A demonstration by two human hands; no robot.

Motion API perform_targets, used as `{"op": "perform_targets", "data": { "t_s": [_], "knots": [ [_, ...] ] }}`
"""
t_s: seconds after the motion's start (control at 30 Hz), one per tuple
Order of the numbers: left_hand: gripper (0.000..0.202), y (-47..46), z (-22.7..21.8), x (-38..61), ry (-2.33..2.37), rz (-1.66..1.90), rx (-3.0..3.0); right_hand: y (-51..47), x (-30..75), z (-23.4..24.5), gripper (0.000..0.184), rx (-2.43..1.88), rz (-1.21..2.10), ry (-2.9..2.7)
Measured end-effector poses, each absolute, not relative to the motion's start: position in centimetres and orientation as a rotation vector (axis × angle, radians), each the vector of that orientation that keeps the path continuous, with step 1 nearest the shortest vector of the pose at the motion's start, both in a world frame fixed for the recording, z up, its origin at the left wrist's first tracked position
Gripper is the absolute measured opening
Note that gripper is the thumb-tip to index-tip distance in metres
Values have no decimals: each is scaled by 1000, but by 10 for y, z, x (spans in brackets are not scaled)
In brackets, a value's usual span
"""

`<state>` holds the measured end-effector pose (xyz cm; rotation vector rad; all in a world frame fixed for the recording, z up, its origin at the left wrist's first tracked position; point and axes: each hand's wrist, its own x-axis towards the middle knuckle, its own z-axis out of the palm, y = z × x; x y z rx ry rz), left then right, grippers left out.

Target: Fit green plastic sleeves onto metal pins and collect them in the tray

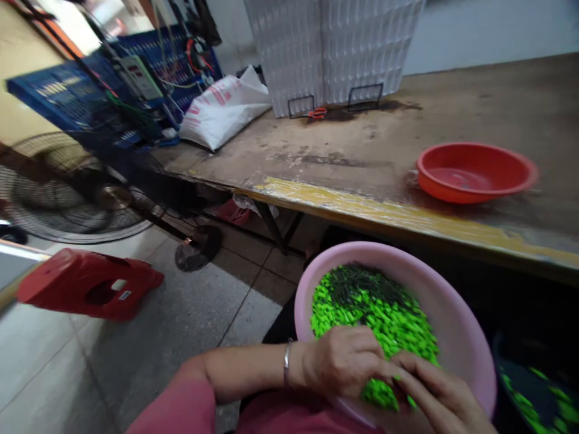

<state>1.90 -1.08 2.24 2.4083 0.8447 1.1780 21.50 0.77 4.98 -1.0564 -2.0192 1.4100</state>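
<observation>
A pink bowl [456, 325] rests on my lap, filled with many small bright green pieces [389, 319] and a patch of dark green ones [362, 283] at its far side. My left hand [344, 361], with a silver bracelet on the wrist, lies over the bowl's near rim, its fingers curled and pinched together. My right hand [441, 389] meets it fingertip to fingertip above the green pieces, fingers pressed together. What the fingertips hold is too small to make out.
A worn wooden table [362, 157] stands ahead with a red basin [474, 172], a white ribbed crate [330, 48] and a white bag [224, 108]. A dark container with green pieces [534, 392] sits at my right. A fan [76, 193] and red stool [90, 289] are on the floor at left.
</observation>
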Motion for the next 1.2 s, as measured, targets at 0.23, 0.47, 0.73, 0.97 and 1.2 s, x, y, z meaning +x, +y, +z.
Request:
{"op": "perform_targets", "data": {
  "t_s": [0.23, 0.47, 0.73, 0.97, 1.2],
  "knots": [
    [10, -9, 25, 17, 1116, 1270, 1606, -1, 206, 59, 29, -1275, 1685, -1567],
    [27, -8, 19, 25, 1002, 993, 563, -3, 207, 53, 30, -1275, 1485, -1560],
    [31, -13, 20, 34, 935, 958, 489, -6, 195, 42, 10, -1218, 1143, -1738],
    [25, -4, 24, 20, 1050, 825, 797, -2, 243, 49, 11, -1365, 668, -1643],
    [9, 2, 20, -9, 1408, 635, 1669, 36, 397, -25, 37, -2218, 198, -1311]
  ]
}}
